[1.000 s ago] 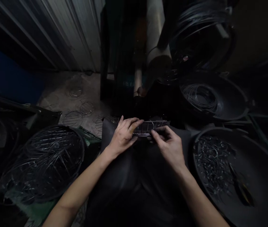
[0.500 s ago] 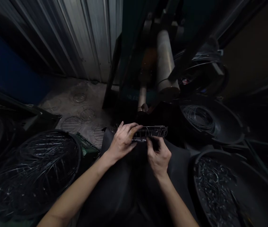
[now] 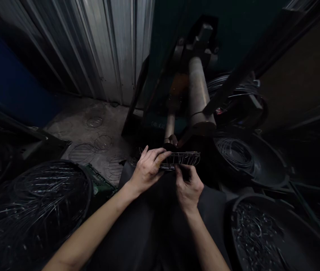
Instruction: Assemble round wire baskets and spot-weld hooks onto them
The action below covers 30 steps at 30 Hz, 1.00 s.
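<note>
A small wire basket (image 3: 186,158) of thin metal rods lies across the dark cloth (image 3: 154,210) over my lap. My left hand (image 3: 150,165) grips its left part, fingers laid over the top rail and thumb underneath. Along the near lower edge, my right hand (image 3: 189,184) is closed in a pinch with thumb and fingertips at the wires. Whether a small separate piece sits in that pinch I cannot make out. Just beyond the basket is the green machine (image 3: 160,94), with a thick metal cylinder (image 3: 199,86) and a thinner rod (image 3: 170,126) pointing down towards it.
Round wire racks (image 3: 82,152) lie on the floor at left. A round tub (image 3: 90,188) of wire pieces stands at my left over a green crate (image 3: 102,180). On my right are a basin (image 3: 275,165) with coiled wire and a tub (image 3: 234,214) of small bent metal pieces.
My view has tilted up slightly, so the machine's cylinder and rod appear lower. Both hands keep nearly the same hold on the wire basket.
</note>
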Tool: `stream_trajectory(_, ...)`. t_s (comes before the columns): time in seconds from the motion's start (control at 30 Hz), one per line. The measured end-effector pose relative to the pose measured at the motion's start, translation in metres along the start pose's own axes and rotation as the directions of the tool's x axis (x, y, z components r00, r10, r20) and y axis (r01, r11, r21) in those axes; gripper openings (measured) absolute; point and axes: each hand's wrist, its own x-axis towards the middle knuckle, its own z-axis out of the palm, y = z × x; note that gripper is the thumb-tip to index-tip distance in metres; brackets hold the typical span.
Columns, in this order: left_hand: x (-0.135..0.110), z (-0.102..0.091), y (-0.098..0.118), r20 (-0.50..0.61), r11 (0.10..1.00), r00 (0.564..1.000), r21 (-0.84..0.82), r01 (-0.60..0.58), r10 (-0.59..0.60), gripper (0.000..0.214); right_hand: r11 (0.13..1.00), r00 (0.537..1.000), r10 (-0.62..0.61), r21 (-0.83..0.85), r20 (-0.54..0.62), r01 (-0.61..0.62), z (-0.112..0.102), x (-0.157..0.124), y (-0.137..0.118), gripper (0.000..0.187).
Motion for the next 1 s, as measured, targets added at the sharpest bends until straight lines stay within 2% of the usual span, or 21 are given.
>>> stream_trajectory(0.13, 0.005, -0.001, -0.002, -0.005, 1.0, 1.0, 0.005, 0.001, -0.001, 0.058, 1.0, 1.0, -0.022, 0.016, -0.008, 0.022, 0.003, 0.004, 0.002, 0.011)
stream_trajectory(0.33, 0.011, -0.001, -0.004, -0.005, 1.0, 1.0, 0.011, 0.002, -0.002, 0.056, 0.999, 1.0, 0.001, 0.04, 0.017, -0.002, 0.006, 0.007, 0.005, 0.01)
stream_trajectory(0.67, 0.016, 0.001, -0.01, 0.006, 0.999, 1.0, 0.036, 0.009, -0.01, 0.056, 0.999, 1.0, 0.016, 0.031, -0.008, -0.015, 0.014, 0.012, 0.008, 0.013)
stream_trajectory(0.87, 0.016, 0.002, -0.013, -0.018, 0.996, 1.0, 0.083, -0.022, 0.024, 0.054, 1.0, 0.999, 0.002, 0.006, -0.036, -0.001, 0.018, 0.01, 0.01, 0.016)
stream_trajectory(1.0, 0.018, 0.005, -0.015, -0.056, 0.991, 0.997, 0.126, -0.048, 0.055, 0.05, 0.998, 0.999, 0.05, 0.036, -0.009, -0.049, 0.023, 0.01, 0.01, 0.019)
